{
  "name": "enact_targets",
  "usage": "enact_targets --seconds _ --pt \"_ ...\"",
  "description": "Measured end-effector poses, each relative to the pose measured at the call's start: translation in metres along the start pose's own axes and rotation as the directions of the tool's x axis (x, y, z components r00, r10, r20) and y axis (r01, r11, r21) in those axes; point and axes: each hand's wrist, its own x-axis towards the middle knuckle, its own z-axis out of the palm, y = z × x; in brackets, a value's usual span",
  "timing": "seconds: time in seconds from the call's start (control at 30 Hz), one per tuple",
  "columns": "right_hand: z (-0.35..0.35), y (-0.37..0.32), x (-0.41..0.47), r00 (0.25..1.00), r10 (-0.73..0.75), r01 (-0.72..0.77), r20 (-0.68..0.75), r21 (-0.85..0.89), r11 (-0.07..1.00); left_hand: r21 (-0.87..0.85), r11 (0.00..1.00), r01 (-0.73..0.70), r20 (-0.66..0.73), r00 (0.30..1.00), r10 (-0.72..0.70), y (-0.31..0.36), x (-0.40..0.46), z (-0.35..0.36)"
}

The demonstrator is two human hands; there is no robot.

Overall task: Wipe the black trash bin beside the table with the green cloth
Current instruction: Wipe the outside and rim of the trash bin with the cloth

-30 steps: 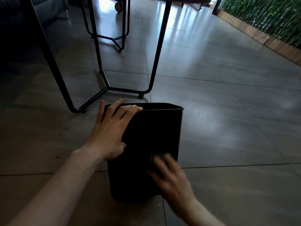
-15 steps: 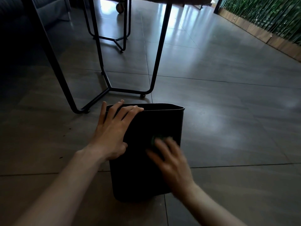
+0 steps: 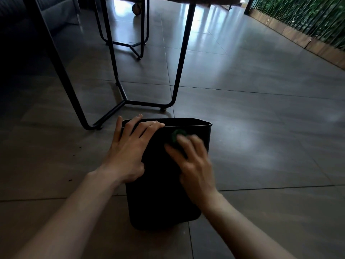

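Observation:
The black trash bin [image 3: 160,199] stands upright on the tiled floor, just in front of me. My left hand [image 3: 128,152] grips its upper left rim, fingers curled over the edge. My right hand [image 3: 194,161], blurred by motion, presses the green cloth [image 3: 177,136] flat against the bin's near wall just under the rim. Only a small dark green bunch of the cloth shows past my fingertips; the remainder is hidden under the hand.
Black metal table legs [image 3: 175,75] and their floor bar stand right behind the bin. A second frame [image 3: 138,43] and a castor wheel [image 3: 136,9] lie farther back. A wooden planter edge [image 3: 302,38] with green plants runs along the right. A dark sofa [image 3: 28,14] sits far left.
My right hand has slid the green cloth up the bin's near wall, from its lower half to just under the rim. The left hand and the bin have stayed put.

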Motion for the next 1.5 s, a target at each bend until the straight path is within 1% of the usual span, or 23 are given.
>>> enact_targets --seconds 0.07,0.13,0.2,0.27,0.37,0.43,0.5,0.57,0.63,0.7,0.77,0.83,0.93,1.0,1.03,1.1,1.17,1.23,1.3,1.37,1.4,1.47,1.5 --pt "0.010 -0.011 -0.046 0.970 -0.223 0.226 0.100 -0.027 0.974 0.018 1.000 -0.001 0.003 1.000 0.001 0.000 0.001 0.000" --pt "0.016 -0.016 -0.097 0.864 -0.431 0.443 0.259 0.014 0.896 0.008 1.000 -0.010 0.002 1.000 0.010 0.000 0.001 0.001" --pt "0.013 -0.013 -0.122 0.765 -0.511 0.541 0.392 0.041 0.840 -0.012 1.000 -0.018 -0.004 1.000 0.018 0.001 0.000 0.002" --pt "0.007 -0.001 -0.110 0.800 -0.480 0.508 0.361 0.020 0.861 -0.018 1.000 -0.018 -0.009 1.000 0.018 0.001 0.000 0.002" --pt "-0.006 0.013 -0.049 0.967 -0.198 0.204 0.161 -0.020 0.979 -0.014 1.000 -0.014 0.004 1.000 0.014 0.001 0.000 0.000" --pt "-0.012 0.015 -0.008 0.998 -0.018 0.019 0.053 -0.004 1.000 -0.022 1.000 -0.012 0.004 1.000 0.012 0.003 -0.001 -0.001" --pt "-0.011 0.013 0.010 0.999 0.037 -0.037 0.006 -0.001 0.999 -0.029 1.000 -0.008 0.000 1.000 0.008 0.005 -0.001 -0.002" --pt "-0.003 0.007 -0.001 0.999 -0.024 0.025 0.026 -0.023 0.999 -0.018 1.000 -0.004 0.004 1.000 0.004 0.004 -0.002 -0.002" --pt "0.007 -0.002 -0.034 0.981 -0.170 0.176 0.092 -0.063 0.982 0.011 1.000 0.001 0.010 1.000 -0.001 0.003 -0.002 -0.002" --pt "0.013 -0.010 -0.073 0.926 -0.315 0.335 0.207 -0.070 0.940 0.016 1.000 -0.004 0.008 1.000 0.004 0.004 -0.001 -0.002" --pt "0.011 -0.009 -0.090 0.873 -0.389 0.419 0.295 -0.043 0.907 0.005 1.000 -0.013 0.003 1.000 0.013 0.005 -0.002 -0.001" --pt "0.005 -0.003 -0.076 0.904 -0.342 0.366 0.257 -0.048 0.930 0.020 1.000 -0.014 -0.002 1.000 0.014 0.004 -0.002 0.000" --pt "-0.006 0.005 -0.022 0.993 -0.052 0.054 0.107 -0.017 0.998 0.032 0.999 -0.011 -0.006 1.000 0.011 0.004 -0.002 0.001" --pt "-0.009 0.006 0.007 0.995 0.083 -0.084 0.056 0.009 0.996 0.008 1.000 -0.009 -0.019 1.000 0.009 0.004 -0.002 0.001" --pt "-0.007 0.003 0.011 0.994 0.095 -0.095 0.052 0.001 0.995 0.002 1.000 -0.007 -0.018 1.000 0.007 0.004 -0.002 0.000" --pt "-0.001 -0.004 -0.002 0.997 0.019 -0.016 0.073 -0.038 0.999 0.009 1.000 -0.003 -0.016 1.000 0.003 0.003 -0.003 0.001" --pt "0.006 -0.012 -0.034 0.983 -0.129 0.139 0.130 -0.066 0.988 0.023 1.000 -0.001 -0.016 1.000 0.002 0.002 -0.002 0.002" --pt "0.009 -0.016 -0.070 0.936 -0.255 0.276 0.244 -0.058 0.959 0.019 1.000 -0.008 -0.015 1.000 0.008 0.002 -0.002 0.003" --pt "0.005 -0.015 -0.091 0.890 -0.304 0.330 0.339 -0.018 0.944 0.011 1.000 -0.020 -0.020 1.000 0.021 0.002 -0.002 0.004" --pt "-0.006 -0.009 -0.096 0.902 -0.231 0.240 0.365 0.021 0.971 -0.001 1.000 -0.025 -0.021 0.999 0.025 0.001 -0.003 0.004" --pt "-0.014 -0.004 -0.094 0.930 -0.126 0.120 0.345 0.039 0.992 -0.005 1.000 -0.026 -0.021 0.999 0.026 0.000 -0.003 0.003" --pt "-0.031 0.010 -0.084 0.933 0.219 -0.262 0.286 0.121 0.958 -0.022 0.999 -0.034 -0.021 0.999 0.033 0.000 -0.003 0.003" --pt "-0.042 0.018 -0.075 0.872 0.410 -0.467 0.268 0.204 0.861 -0.041 0.998 -0.040 -0.019 0.999 0.039 -0.001 -0.004 0.002"
